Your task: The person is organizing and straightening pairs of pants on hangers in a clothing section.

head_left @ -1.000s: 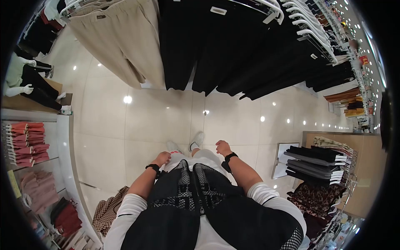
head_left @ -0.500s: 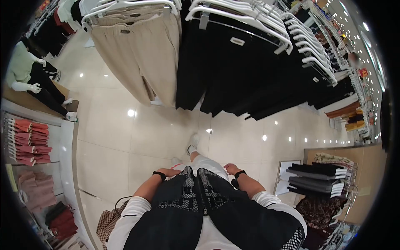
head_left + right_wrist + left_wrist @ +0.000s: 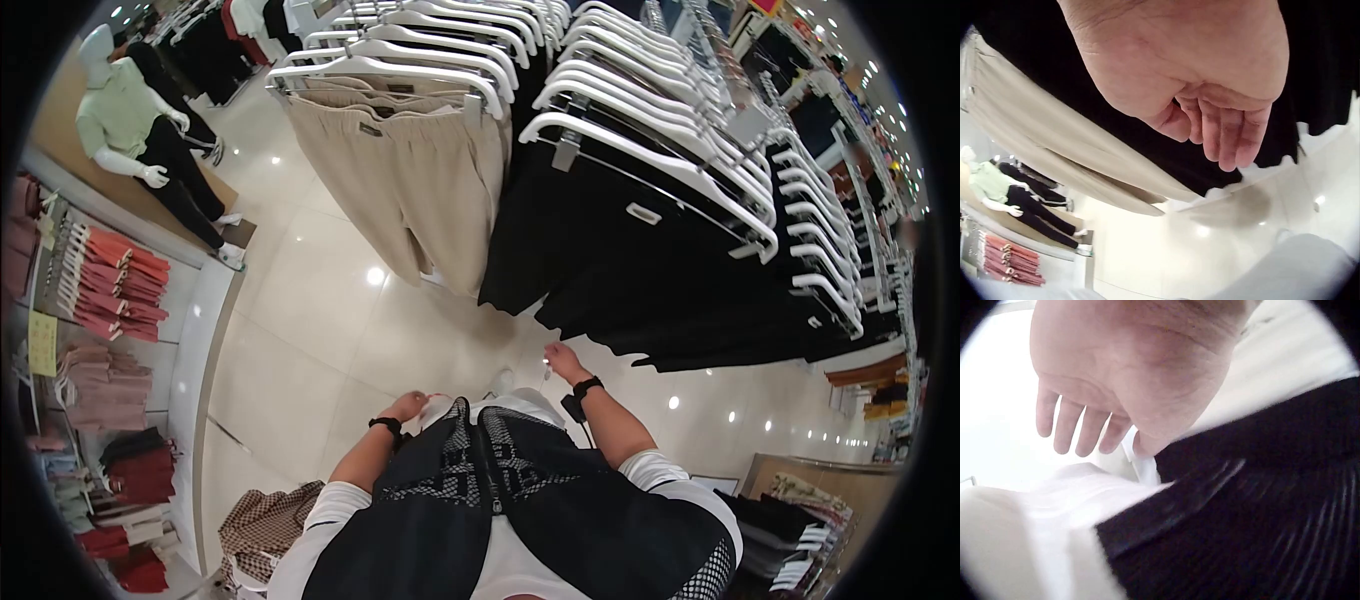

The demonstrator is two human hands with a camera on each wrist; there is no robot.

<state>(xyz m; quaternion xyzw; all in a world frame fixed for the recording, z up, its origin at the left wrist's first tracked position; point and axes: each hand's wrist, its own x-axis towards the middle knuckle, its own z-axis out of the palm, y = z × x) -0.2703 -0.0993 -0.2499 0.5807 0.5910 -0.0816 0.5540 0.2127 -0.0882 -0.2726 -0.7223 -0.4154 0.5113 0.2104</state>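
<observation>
My left hand [image 3: 405, 405] hangs at my left hip beside the black vest [image 3: 430, 465]. In the left wrist view its fingers [image 3: 1075, 428] reach down nearly straight, and the palm is bare. The right hand [image 3: 567, 362] is a little forward of my right thigh, just below the hems of black trousers [image 3: 640, 270] on the rack. Loosely curled fingers [image 3: 1229, 140] show in the right wrist view, holding nothing. Beige trousers [image 3: 410, 180] hang ahead of me, left of the black ones.
White hangers [image 3: 650, 165] crowd the rack ahead. At left, a mannequin [image 3: 150, 130] stands on a platform, near shelving with coral garments [image 3: 120, 270]. A checked garment [image 3: 265, 530] is low at left. More hung clothes [image 3: 780, 530] are at lower right, and tile floor [image 3: 300, 340] lies between.
The rack has come closer and shifted right in view as I step forward and turn left. My right hand has swung forward toward the trousers' hems. The mannequin has come more fully into view.
</observation>
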